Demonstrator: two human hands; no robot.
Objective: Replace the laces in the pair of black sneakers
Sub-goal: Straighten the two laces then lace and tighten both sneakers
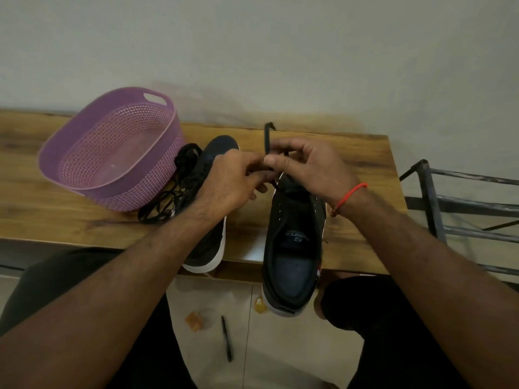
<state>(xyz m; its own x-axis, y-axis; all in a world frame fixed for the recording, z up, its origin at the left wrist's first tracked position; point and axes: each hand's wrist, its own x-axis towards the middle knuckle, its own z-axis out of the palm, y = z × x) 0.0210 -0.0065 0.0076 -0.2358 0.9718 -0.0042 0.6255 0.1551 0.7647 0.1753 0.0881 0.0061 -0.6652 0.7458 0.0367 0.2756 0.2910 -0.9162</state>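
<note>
both hands meet over the front of the right sneaker (pixel 295 237), which lies on the wooden table (pixel 351 164) with its heel hanging past the near edge and its eyelets mostly bare. the right hand (pixel 309 167) pinches a black lace (pixel 266 138) between thumb and fingers, one end of it standing up above the knuckles. the left hand (pixel 233 183) has its fingers curled in against the same lace just beside the right thumb, gripping it too. the left sneaker (pixel 209 164) lies just beside, partly hidden under the left wrist, white sole showing at the near edge. a tangle of loose black laces (pixel 168 197) sits between that shoe and a purple perforated basket (pixel 112 150). a red thread band (pixel 351 193) circles the right wrist. on the floor below lie a black pen (pixel 227 338) and a small orange block (pixel 193 321).
</note>
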